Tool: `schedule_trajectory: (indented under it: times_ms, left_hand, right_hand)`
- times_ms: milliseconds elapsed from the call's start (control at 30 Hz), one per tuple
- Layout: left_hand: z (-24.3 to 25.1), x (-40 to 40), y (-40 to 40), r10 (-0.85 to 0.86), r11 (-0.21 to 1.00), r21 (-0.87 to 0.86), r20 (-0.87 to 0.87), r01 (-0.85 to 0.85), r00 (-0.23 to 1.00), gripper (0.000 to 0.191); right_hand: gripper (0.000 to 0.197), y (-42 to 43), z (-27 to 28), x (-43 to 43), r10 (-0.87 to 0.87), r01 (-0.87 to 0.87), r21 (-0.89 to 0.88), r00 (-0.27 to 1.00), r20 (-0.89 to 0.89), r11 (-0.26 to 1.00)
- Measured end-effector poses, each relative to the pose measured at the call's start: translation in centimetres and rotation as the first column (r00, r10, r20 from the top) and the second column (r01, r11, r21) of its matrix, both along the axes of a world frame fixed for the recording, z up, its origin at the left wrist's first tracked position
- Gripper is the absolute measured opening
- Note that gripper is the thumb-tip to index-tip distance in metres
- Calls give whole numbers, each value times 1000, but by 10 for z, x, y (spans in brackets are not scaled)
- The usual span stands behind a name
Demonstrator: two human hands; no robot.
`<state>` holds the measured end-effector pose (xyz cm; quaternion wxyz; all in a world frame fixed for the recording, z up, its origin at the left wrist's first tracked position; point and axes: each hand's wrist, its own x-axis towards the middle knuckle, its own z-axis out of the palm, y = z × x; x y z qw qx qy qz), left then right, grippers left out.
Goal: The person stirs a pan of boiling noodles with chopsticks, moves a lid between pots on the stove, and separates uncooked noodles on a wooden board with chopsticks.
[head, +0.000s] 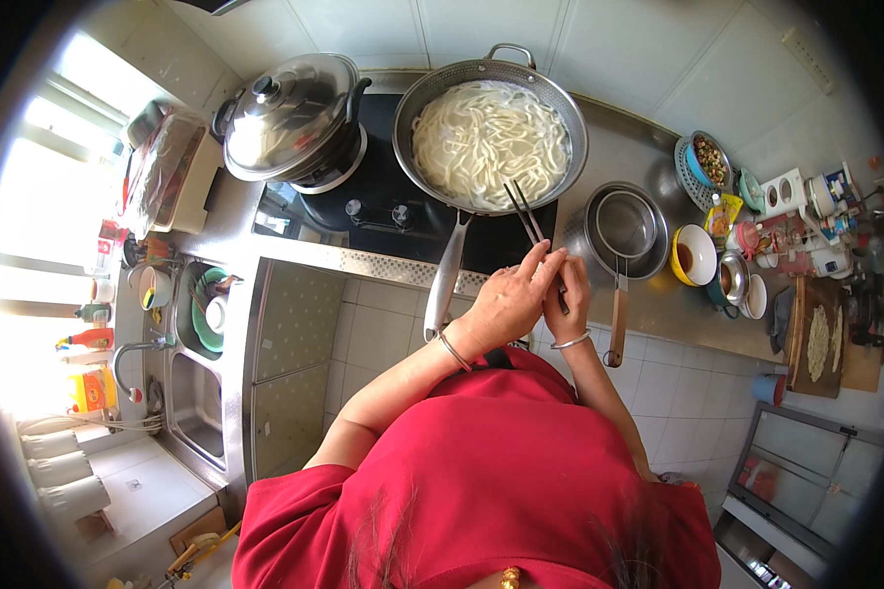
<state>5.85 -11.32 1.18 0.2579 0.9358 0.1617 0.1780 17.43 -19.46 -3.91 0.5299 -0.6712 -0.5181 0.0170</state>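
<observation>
A wide frying pan on the stove holds noodles in pale, cloudy liquid. Dark chopsticks slant down from my hands, their tips at the noodles by the pan's near edge. My right hand is closed around their upper part. My left hand lies against it, its fingers reaching over the chopsticks; whether it grips them cannot be told. The pan's long metal handle points towards me, left of my hands. To the right, a wooden-handled strainer rests in a metal bowl.
A lidded pot stands on the left burner. Beyond the strainer are a yellow bowl, a blue bowl of chopped food and a wooden board with dough-like pieces. A sink and faucet lie at left.
</observation>
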Motion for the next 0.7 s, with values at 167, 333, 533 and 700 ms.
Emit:
schedule_trajectory:
  times_ms: [167,333,533,700]
  left_hand:
    - [-6,2,0,14,1000,23,22,-15,1000,60]
    - [-6,2,0,16,999,27,30,-17,999,59]
    - [-4,1,0,10,999,36,43,-12,999,59]
    - [-4,1,1,4,1000,28,48,-5,999,60]
  right_hand:
    - [21,0,1,0,3,-3,-2,1000,2,1000]
    - [20,0,1,0,3,-3,-5,1000,6,1000]
    - [21,0,1,0,5,-5,-3,1000,10,1000]
    - [21,0,1,0,4,-4,9,1000,21,1000]
